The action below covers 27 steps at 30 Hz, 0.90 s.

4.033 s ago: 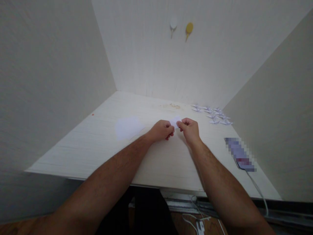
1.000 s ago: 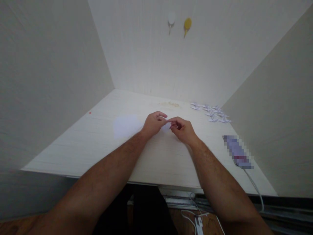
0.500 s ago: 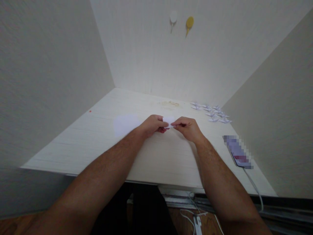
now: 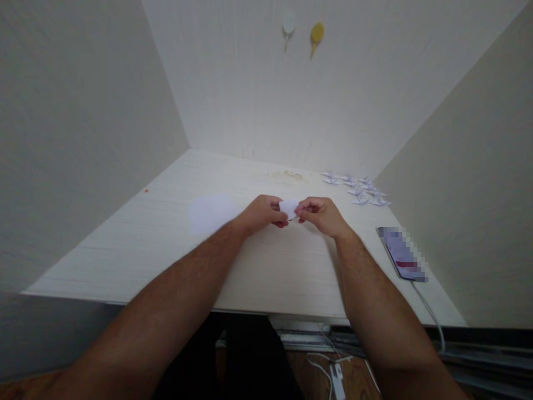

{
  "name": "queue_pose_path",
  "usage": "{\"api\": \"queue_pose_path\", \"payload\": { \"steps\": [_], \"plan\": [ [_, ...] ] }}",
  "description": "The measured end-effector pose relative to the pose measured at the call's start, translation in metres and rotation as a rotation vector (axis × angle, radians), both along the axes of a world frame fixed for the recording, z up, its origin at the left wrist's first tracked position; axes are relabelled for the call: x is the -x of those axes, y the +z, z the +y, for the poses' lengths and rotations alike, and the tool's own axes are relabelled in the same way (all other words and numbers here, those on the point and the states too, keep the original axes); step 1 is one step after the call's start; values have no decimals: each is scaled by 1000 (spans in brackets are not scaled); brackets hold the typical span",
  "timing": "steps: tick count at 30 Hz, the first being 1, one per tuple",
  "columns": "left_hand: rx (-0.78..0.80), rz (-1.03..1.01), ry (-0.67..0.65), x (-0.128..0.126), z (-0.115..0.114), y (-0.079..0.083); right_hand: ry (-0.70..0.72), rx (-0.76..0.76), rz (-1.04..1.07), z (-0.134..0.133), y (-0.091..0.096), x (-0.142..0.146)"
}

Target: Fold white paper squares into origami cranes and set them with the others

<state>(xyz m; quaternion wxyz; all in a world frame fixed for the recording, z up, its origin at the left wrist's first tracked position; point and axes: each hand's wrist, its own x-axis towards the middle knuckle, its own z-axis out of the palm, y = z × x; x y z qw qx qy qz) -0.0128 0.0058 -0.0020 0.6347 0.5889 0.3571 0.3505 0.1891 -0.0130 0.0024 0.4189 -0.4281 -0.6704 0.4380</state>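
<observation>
A small white folded paper piece [image 4: 288, 208] is pinched between both hands, just above the pale wooden desk [image 4: 166, 239]. My left hand [image 4: 261, 213] grips its left edge with curled fingers. My right hand [image 4: 320, 215] pinches its right edge with thumb and forefinger. A flat white paper sheet [image 4: 211, 214] lies on the desk left of my left hand. Several small folded paper cranes [image 4: 358, 189] sit in a cluster at the back right.
A phone [image 4: 402, 253] with a cable [image 4: 431, 316] lies near the desk's right side. Walls close in the desk on the left, back and right. Two hooks, white [image 4: 288, 25] and yellow [image 4: 316, 34], hang on the back wall. Cables trail below the front edge.
Both hands keep working the small paper, turning and refolding it between the fingertips. It has been lifted slightly off the desk and the hands have drawn closer together.
</observation>
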Motion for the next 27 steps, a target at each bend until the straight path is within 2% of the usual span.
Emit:
{"api": "queue_pose_path", "payload": {
  "steps": [10,16,23,27],
  "plan": [
    [53,-17,-40,2,1,-4,-44,23,85,-3,6,7],
    [105,-74,-78,4,2,-5,0,47,109,-6,11,7],
    [25,-33,-10,-1,1,-5,-44,-6,43,-4,7,8],
    [30,-36,-19,-1,0,-5,-62,-23,50,-2,6,6]
  ]
}}
